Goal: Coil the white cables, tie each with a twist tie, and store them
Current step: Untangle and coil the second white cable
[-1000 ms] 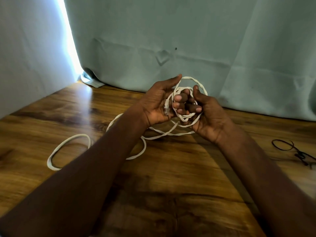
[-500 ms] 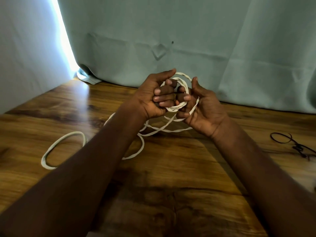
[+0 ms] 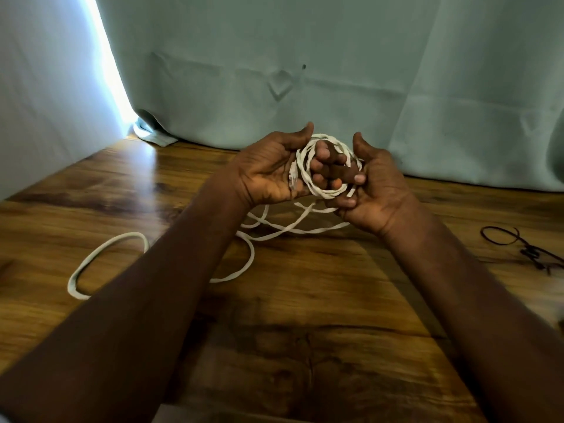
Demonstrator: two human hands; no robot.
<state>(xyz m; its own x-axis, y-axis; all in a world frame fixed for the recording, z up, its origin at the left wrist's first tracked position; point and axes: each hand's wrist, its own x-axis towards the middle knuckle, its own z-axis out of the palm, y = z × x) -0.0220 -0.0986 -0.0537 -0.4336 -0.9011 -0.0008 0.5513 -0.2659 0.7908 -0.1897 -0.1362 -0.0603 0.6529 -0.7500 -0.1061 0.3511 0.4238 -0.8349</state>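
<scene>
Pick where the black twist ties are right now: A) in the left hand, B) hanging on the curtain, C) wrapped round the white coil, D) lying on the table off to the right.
D: the black twist ties lie loose on the wooden table, to the right of the right hand, untouched.

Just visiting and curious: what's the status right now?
Left hand and right hand grip white cable coil. Loose length trails on table. Twist ties lie untouched, right.
</scene>
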